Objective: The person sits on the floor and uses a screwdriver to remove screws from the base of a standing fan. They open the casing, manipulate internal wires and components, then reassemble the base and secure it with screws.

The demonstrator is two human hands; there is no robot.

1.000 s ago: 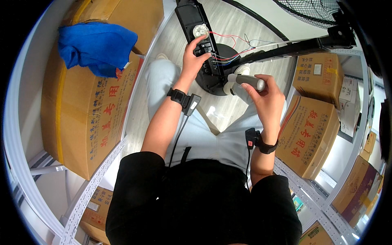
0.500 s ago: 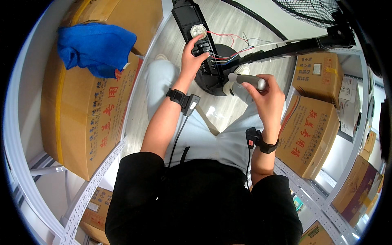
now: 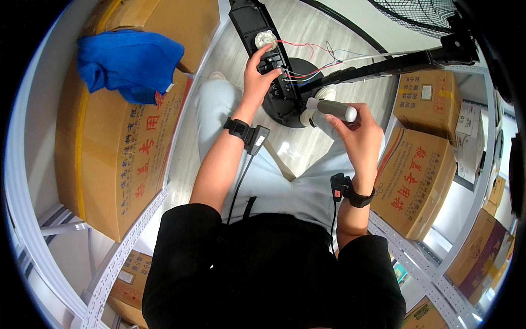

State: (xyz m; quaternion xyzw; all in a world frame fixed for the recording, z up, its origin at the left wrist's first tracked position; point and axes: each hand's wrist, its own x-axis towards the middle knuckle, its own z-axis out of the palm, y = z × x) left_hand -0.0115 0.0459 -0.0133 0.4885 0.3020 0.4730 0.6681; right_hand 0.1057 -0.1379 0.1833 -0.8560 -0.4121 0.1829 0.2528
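My left hand (image 3: 259,75) grips a long black fan control panel (image 3: 253,21), thumb and index finger spread across it. The index fingertip touches a round whitish part (image 3: 266,39) mounted on the panel; the thumb lies near the wire ends. Thin red, blue and white wires (image 3: 320,70) run from the panel to the right. In the fingers of my right hand (image 3: 359,131) is a screwdriver (image 3: 335,111) with a thick grey handle, pointing left toward the panel's lower end. Its tip cannot be made out.
A round black base (image 3: 282,112) stands on the floor between my feet. The black fan pole (image 3: 378,70) slants up to a mesh fan cage (image 3: 416,16). Cardboard boxes (image 3: 416,183) fill shelves on both sides; a blue cloth (image 3: 130,63) lies on the left ones.
The screwdriver handle has turned slightly in my right fingers and now shows a lighter side. My left hand stays in place on the panel.
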